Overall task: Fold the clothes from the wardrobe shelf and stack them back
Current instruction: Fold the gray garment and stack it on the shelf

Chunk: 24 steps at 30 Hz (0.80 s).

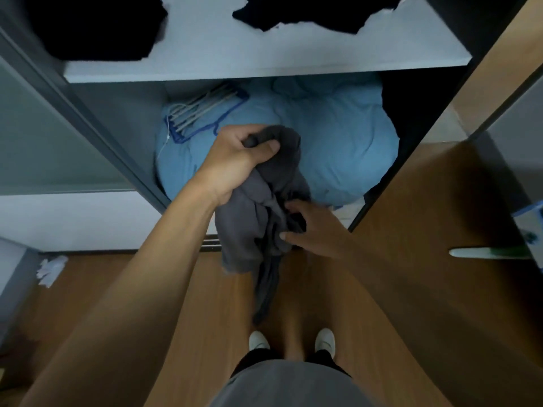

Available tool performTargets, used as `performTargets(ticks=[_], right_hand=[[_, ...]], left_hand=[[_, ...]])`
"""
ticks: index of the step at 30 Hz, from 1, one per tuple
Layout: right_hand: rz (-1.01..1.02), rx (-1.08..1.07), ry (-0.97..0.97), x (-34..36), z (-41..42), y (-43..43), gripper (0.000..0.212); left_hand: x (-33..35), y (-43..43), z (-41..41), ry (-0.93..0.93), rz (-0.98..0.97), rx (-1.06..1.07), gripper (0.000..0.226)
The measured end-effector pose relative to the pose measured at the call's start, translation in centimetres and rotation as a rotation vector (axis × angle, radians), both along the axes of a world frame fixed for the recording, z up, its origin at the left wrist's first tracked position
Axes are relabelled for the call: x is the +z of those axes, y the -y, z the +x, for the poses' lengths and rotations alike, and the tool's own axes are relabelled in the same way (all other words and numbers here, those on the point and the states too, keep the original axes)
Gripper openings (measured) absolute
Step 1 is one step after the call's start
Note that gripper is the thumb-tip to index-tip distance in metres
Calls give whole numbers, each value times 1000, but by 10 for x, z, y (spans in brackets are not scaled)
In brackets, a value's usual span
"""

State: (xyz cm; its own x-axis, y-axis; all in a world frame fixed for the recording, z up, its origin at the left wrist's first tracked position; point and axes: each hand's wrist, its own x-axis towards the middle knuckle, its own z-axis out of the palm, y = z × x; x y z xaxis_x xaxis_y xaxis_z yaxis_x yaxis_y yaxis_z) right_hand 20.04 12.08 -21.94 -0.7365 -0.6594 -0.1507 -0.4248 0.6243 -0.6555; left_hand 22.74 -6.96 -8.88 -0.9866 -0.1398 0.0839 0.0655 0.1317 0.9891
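Right hand [311,230], nearest, pinches a lower fold of the grey garment [244,224], which hangs crumpled below the white shelf [205,51], its long axis running down to the floor. Left hand [241,160], closer to the shelf, clenches the top bunch, arm outstretched. Dark clothes [308,13] lie on the shelf.

Two hands [238,160] [313,227], one grey garment [249,227]
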Motion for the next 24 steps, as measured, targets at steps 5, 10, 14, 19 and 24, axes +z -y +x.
performTargets(ticks=[5,10,14,19,24], right_hand=[[41,43,-31,-24,10,5,23],[-167,-169,-340,-25,-7,-6,26],[-199,-44,-282,-22,-22,-20,35],[-110,211,-261,-30,-38,-13,28],[-128,189,217,-26,-37,-10,48]], left_hand=[[14,12,9,-25,-33,-34,20],[24,24,18,58,-468,-177,22],[30,28,23,24,-474,-218,28],[35,29,24,-43,-480,-294,50],[28,30,27,-128,-345,-195,51]])
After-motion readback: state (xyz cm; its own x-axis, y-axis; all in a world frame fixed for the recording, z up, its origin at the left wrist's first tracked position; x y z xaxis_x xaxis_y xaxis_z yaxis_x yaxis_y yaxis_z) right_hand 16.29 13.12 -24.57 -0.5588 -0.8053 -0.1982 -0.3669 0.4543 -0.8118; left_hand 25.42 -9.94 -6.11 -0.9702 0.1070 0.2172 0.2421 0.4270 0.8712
